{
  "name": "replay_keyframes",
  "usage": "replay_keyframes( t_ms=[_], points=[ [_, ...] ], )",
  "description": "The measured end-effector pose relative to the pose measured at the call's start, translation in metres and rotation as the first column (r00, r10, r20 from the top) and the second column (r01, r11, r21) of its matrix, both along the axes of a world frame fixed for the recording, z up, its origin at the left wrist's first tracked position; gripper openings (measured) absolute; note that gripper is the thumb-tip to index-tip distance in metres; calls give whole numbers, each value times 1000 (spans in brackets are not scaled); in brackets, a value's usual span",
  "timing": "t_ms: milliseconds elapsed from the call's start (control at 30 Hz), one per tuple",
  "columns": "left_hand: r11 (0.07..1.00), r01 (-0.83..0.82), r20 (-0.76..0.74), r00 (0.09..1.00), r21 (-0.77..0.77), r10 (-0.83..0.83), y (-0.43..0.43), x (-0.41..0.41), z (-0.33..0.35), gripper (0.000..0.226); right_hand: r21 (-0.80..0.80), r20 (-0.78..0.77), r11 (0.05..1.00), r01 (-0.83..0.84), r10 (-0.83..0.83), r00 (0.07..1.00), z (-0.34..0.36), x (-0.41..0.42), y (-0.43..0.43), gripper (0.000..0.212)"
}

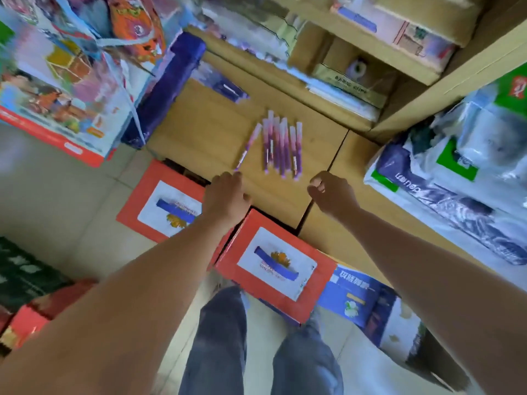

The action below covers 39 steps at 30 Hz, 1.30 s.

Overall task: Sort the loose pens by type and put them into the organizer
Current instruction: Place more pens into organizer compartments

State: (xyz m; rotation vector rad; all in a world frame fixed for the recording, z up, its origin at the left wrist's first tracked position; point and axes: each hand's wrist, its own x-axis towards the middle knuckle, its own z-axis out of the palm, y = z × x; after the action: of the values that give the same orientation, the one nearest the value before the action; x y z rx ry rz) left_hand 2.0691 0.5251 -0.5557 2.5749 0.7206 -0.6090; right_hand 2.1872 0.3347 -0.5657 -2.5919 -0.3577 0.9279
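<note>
Purple pens: one row, side by side, flat on the cardboard box top. Slanted pen: just left of the row, same surface. Left hand: at the slanted pen's near tip, fingers bent down together; contact not discernible. Right hand: near the row's near ends, apart from them, fingers curled into a loose fist, nothing visible inside.

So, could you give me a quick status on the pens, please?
Left hand at stray pen, grip unclear. Right hand curled, empty. Other pens in a row on the box. Nothing in the way.
</note>
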Motion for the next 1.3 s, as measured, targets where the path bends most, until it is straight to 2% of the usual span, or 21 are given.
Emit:
replay_keyframes(
  t_ms=[233, 467, 667, 867, 967, 1067, 1200, 1300],
  points=[
    [997, -74, 9, 997, 17, 74, 32, 50, -50, 52, -68, 30, 982, 176, -174, 984, -44, 30, 40, 44],
    [987, -162, 67, 984, -15, 163, 26, 90, -90, 69, -116, 118, 972, 206, -193, 974, -81, 56, 73, 56],
    [986, -165, 124, 979, 36, 160, 18, 110, -103, 69, -148, 141, 972, 184, -164, 976, -92, 58, 83, 74],
    [981, -158, 122, 982, 117, 144, 13, 123, -107, 85, -100, 112, 975, 200, -188, 976, -87, 63, 81, 65],
    [979, -156, 103, 984, 129, 143, 9, 131, -107, 88, -107, 114, 978, 180, -167, 979, -86, 65, 81, 67],
    [984, -135, 101, 987, 114, 124, 8, 136, -105, 80, -151, 131, 977, 148, -129, 983, -88, 65, 83, 74],
    [988, -128, 117, 986, 86, 117, 16, 134, -105, 63, -187, 112, 976, 113, -93, 989, -88, 67, 83, 67],
    [989, -68, 82, 995, 131, 58, 24, 133, -104, 56, -224, 130, 973, 62, -33, 991, -87, 69, 82, 69]
  ],
)
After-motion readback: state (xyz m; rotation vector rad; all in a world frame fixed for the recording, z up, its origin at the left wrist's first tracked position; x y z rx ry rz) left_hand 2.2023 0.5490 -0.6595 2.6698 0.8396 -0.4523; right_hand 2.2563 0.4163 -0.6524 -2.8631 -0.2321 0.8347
